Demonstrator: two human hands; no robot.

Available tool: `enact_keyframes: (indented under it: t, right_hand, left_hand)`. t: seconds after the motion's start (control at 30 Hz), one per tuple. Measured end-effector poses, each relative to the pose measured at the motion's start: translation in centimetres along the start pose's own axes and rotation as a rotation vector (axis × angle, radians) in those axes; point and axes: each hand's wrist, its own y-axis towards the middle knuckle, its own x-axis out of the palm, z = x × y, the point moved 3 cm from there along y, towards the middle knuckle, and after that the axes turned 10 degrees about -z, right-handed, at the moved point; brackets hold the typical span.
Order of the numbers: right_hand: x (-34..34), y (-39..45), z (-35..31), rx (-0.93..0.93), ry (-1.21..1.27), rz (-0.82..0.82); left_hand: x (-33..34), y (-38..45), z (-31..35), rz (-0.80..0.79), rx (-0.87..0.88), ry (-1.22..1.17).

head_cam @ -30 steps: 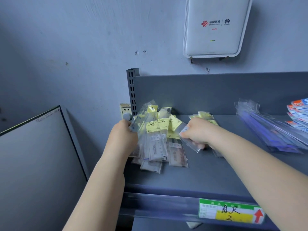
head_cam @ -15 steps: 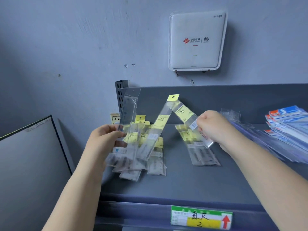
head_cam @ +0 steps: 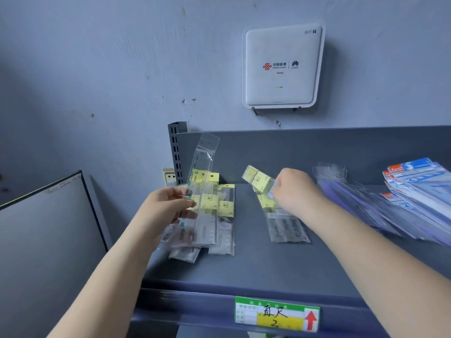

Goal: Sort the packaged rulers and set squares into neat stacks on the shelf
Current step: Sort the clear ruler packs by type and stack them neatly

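1. A clear packet (head_cam: 202, 167) with a ruler inside is held nearly upright by the left hand (head_cam: 166, 211), pinched low down between the thumb and the curled fingers; its top end reaches up in front of the shelf's back panel (head_cam: 317, 152).
2. Behind and below that packet, a loose pile of ruler packets (head_cam: 219, 215) with yellow labels is seen lying on the left part of the shelf (head_cam: 268, 264), fanned out and overlapping rather than squared up.
3. A yellow-labelled packet (head_cam: 258, 179) is gripped by the right hand (head_cam: 295, 191), whose fingers are curled around its lower part; the packet is tilted up and to the left, raised off the shelf.
4. Under the right hand a smaller stack of packets (head_cam: 285, 228) is laid flat on the shelf, well apart from the left pile.
5. Further right, long clear and purple packets (head_cam: 353, 198) are spread at a slant, and beside them blue, white and orange packets (head_cam: 419, 181) are fanned at the frame's right edge.
6. A price tag (head_cam: 277, 314) with a red arrow is fixed to the shelf's front lip.
7. A white router (head_cam: 283, 67) is mounted on the wall (head_cam: 97, 69) above the shelf.
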Motion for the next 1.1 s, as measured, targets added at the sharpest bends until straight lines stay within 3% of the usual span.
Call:
enact_keyframes:
  t: [0.07,0.23,0.3,0.43,0.6,0.67,0.8,0.9,1.03,1.1]
  right_hand:
    - [-0.1,0.4,0.7,-0.006,0.054,0.007]
    - [-0.8,0.3,2.7,-0.020,0.467,0.151]
    - [-0.9,0.1,3.3,-0.014,0.454,0.105]
    - [-0.9,-1.3,4.1,-0.010,0.147,-0.045]
    - [-1.7,-3.7,4.5,-0.193,0.640,-0.164]
    - [-2.1,-3.9,5.7,-0.188,0.691,-0.119]
    - [-4.8,-3.6,9.9,-0.096,0.728,0.132]
    - [-6.7,-3.3,13.0,-0.013,0.588,0.201]
    - [-6.1,-2.3,15.2,0.117,0.119,0.044]
    - [-6.1,-2.0,15.4,0.104,0.049,0.061]
  left_hand:
    - [0.0,-0.1,0.1,0.005,0.012,-0.013]
    - [0.9,-0.4,1.0,-0.013,0.060,-0.082]
    - [2.2,-0.4,1.6,-0.071,0.065,-0.098]
    - [6.0,-0.5,2.8,-0.212,0.045,-0.127]
    - [11.9,-0.3,4.1,-0.375,0.080,-0.104]
    - [14.2,-0.2,4.6,-0.406,0.120,-0.041]
    - [17.4,0.5,5.5,-0.394,0.177,0.164]
    - [18.3,1.4,5.5,-0.319,0.229,0.389]
    - [17.6,1.9,5.2,-0.194,0.290,0.683]
    - [16.4,2.0,5.1,-0.137,0.283,0.742]
